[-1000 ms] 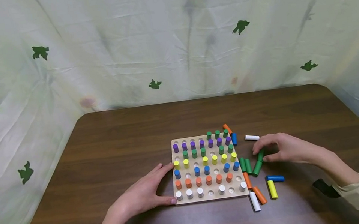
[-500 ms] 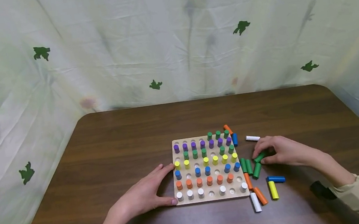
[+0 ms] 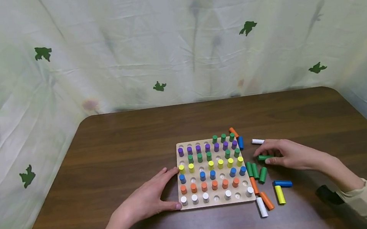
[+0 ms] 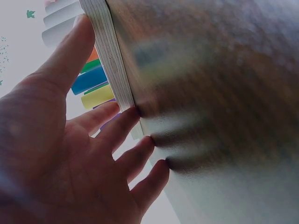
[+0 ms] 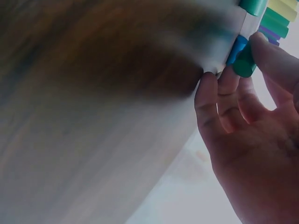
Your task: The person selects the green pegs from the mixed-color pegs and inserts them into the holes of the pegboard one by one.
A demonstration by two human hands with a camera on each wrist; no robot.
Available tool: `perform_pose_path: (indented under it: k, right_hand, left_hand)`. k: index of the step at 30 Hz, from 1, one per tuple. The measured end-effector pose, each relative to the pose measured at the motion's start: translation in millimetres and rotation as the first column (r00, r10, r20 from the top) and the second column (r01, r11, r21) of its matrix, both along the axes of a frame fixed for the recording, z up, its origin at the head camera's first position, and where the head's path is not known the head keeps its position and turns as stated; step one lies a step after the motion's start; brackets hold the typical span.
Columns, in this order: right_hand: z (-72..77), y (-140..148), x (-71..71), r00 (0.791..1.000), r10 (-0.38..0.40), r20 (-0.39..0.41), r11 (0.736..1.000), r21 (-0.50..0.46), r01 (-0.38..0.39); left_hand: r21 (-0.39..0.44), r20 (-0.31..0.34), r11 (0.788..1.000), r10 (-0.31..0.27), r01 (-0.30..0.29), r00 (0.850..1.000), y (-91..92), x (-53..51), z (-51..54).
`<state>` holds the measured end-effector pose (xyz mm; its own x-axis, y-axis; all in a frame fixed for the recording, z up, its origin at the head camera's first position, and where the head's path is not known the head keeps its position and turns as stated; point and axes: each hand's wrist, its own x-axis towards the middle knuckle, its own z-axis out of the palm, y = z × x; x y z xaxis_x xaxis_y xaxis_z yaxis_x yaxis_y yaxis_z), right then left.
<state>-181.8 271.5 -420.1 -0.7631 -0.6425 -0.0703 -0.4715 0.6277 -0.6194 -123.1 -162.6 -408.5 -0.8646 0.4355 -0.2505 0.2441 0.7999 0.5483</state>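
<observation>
My left hand point(image 3: 145, 197) rests against the left side of a wooden pegboard point(image 3: 210, 191), its thumb near the front corner and its other fingers spread. The left wrist view shows the thumb on the board's edge and the other fingertips down by the table. Rows of white, orange, blue, yellow, green and purple pegs stand in the board, with some holes bare. To the right of the board, my right hand point(image 3: 289, 154) pinches a green peg point(image 3: 263, 157) between thumb and fingers, low over the table. That green peg point(image 5: 244, 63) shows its end in the right wrist view.
Loose pegs lie right of the board: several green ones, including a green peg point(image 3: 262, 175), a blue peg point(image 3: 283, 183), a yellow peg point(image 3: 280, 195), orange pegs and a white peg point(image 3: 262, 207). Another white peg point(image 3: 258, 141) lies beyond my right fingers. A curtain point(image 3: 174, 46) hangs behind the table.
The green peg at my right hand has turned from lying along another green peg to nearly sideways, apart from it. The right hand shifted slightly left. My left hand stays at the board.
</observation>
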Motion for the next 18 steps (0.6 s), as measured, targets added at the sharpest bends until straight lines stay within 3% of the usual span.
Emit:
perform_pose_path:
  k: [18]
  right_hand:
    - [10.2,-15,-2.8,0.998,-0.063,0.02,0.998,-0.028,0.063]
  left_hand:
    - [-0.01,0.006,1.0,0.007,-0.007,1.0,1.8,-0.2,0.8]
